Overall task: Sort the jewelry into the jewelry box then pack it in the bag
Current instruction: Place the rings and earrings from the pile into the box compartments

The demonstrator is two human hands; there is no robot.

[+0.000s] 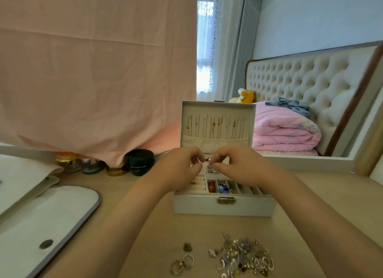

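A grey jewelry box (224, 207) stands open on the wooden table, its lid upright with several thin necklaces (215, 126) hanging inside. Both hands hover over its back compartments. My left hand (182, 168) and my right hand (234, 163) together pinch a small piece of jewelry (207, 160) between their fingertips. Front compartments hold a red piece (211, 186) and a blue piece (223, 188). A pile of loose jewelry (245, 257) and two rings (183, 263) lie on the table near me. The white bag (41, 219) lies at the left.
Dark and gold-lidded jars (139, 161) stand behind the box under a hanging pink cloth (93, 70). A mirror (310, 81) at the right shows a bed with a pink quilt. A small dark charm (187, 247) lies by the rings.
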